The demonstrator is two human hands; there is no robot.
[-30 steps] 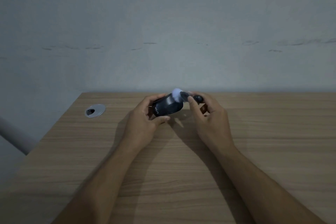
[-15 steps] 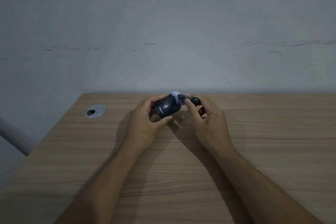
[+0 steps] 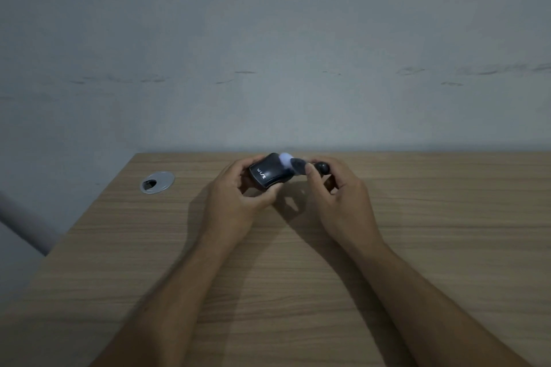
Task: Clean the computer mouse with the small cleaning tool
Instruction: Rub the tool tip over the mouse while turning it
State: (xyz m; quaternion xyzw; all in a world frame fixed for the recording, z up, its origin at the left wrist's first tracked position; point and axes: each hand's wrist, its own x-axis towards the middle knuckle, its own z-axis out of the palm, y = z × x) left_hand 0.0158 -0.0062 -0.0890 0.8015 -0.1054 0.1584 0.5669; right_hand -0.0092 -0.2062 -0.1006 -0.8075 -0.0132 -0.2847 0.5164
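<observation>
My left hand (image 3: 235, 202) holds a black computer mouse (image 3: 268, 171) with white lettering, lifted above the wooden desk (image 3: 298, 277) near its far edge. My right hand (image 3: 340, 199) pinches a small dark cleaning tool (image 3: 320, 167) with a rounded black end. Its pale, whitish tip (image 3: 285, 159) rests against the top of the mouse. My fingers cover the mouse's underside and part of the tool's handle.
A round grey cable grommet (image 3: 157, 183) is set in the desk at the left. A plain grey wall (image 3: 268, 53) stands right behind the desk's far edge. The desk's left edge runs diagonally, with a pale pipe (image 3: 24, 223) beyond it.
The mouse has been turned in my left hand so its lettered end faces me more. The tool's pale tip has shifted slightly across the mouse's top.
</observation>
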